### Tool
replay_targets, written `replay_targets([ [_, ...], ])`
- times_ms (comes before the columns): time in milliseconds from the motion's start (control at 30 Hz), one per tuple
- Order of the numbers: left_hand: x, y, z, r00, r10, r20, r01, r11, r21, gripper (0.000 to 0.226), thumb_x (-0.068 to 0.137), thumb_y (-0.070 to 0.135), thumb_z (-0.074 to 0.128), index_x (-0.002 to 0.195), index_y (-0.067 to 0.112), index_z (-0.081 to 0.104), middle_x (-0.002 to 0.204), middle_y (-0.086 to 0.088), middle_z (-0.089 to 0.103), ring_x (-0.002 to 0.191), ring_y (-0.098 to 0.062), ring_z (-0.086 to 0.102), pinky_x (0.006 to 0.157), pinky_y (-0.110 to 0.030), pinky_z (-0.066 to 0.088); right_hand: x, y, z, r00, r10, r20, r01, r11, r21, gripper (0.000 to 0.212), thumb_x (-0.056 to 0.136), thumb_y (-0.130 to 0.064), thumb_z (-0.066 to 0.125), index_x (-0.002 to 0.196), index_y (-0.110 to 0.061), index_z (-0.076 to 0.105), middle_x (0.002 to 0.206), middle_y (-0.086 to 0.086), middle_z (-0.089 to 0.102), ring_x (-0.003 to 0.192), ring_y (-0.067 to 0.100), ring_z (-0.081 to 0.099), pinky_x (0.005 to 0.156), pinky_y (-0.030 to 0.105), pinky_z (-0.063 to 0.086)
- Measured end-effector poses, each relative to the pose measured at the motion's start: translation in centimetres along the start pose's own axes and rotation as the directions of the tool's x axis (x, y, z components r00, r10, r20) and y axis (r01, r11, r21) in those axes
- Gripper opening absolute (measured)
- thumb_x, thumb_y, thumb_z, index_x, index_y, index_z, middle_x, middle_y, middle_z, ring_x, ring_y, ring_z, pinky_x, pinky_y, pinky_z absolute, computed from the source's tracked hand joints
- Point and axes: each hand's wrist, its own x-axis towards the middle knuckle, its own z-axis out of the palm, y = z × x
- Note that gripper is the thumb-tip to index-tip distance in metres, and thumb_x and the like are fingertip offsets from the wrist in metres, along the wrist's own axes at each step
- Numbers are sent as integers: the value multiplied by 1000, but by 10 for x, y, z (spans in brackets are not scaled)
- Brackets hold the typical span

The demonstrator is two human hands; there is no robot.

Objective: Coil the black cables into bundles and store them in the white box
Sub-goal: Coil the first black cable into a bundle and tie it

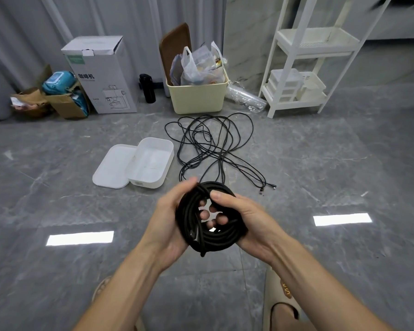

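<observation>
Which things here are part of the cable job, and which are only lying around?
Part of the job:
coiled cable bundle, held by left hand and right hand
loose black cables
white box
box lid

Only lying around:
cardboard carton
black bottle
cream bin
white shelf

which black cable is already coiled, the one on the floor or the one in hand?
The coiled cable bundle held between the left hand and right hand. The loose cable sprawls in a tangle on the floor beside the white box.
</observation>
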Motion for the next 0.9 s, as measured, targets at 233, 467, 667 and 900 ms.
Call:
replay_targets([
  [233, 0, 2, 5, 983, -177, -52, 179, 984, 21, 45, 72, 47, 66, 48, 12, 49, 52, -4, 33, 33, -11, 35, 39, -23, 42, -3, 3, 5, 994, 105, -39, -108, 991, -81, 36, 75, -48, 77, 82, -12, 76, 70, 5, 63, 41, 11, 44, 50, 25, 48],
  [467, -5, -3, 20, 982, -159, 102, 160, 987, 2, 48, 88, 37, 56, 49, 10, 48, 39, -3, 33, 37, -17, 43, 44, -23, 49, 0, -6, -1, 960, 195, -202, -202, 979, -16, 62, 77, -62, 72, 97, -4, 63, 44, 3, 45, 27, 7, 32, 30, 18, 31],
  [667, -2, -6, 12, 991, -100, 88, 106, 991, -76, 41, 83, 39, 59, 53, 13, 51, 45, -1, 35, 55, -19, 50, 68, -28, 49, 0, -12, -7, 977, 202, -65, -193, 973, 130, 65, 84, -66, 57, 78, -3, 74, 62, 9, 60, 42, 13, 50, 49, 21, 46],
  [900, 5, 1, 0, 991, -61, 121, 71, 994, -82, 31, 83, 33, 56, 70, 5, 64, 68, -9, 52, 69, -25, 59, 72, -35, 58, 6, -1, -7, 977, 44, -207, -35, 998, 43, 58, 81, -56, 71, 113, -7, 73, 64, 3, 46, 53, 14, 48, 56, 25, 49],
])
